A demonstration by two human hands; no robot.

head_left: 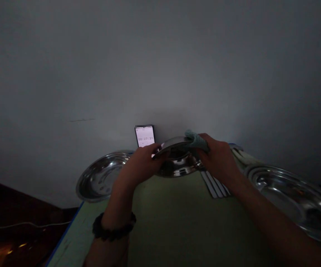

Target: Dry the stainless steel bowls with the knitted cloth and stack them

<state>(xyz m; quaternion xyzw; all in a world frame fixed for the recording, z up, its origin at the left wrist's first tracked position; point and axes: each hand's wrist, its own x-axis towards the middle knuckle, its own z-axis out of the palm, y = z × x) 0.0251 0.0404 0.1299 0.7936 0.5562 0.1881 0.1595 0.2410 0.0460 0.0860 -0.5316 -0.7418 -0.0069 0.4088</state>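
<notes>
Between my hands is a shiny stainless steel dish (174,142), tilted above the table. My left hand (143,163) grips its left edge, fingers curled over the rim. My right hand (216,157) holds a grey-green cloth (197,141) folded over the dish's right edge. Just below is another curved, mirror-like metal surface (179,168); I cannot tell whether it is part of the same dish or a separate bowl. My fingertips on the underside are hidden.
A large steel basin (100,180) sits at the table's left, and nested steel basins (296,198) at the right. Several flat pale strips, perhaps cutlery handles (214,185), lie near my right wrist. A phone (145,136) showing a timer leans against the wall (160,66). The green table (177,222) has a blue edge.
</notes>
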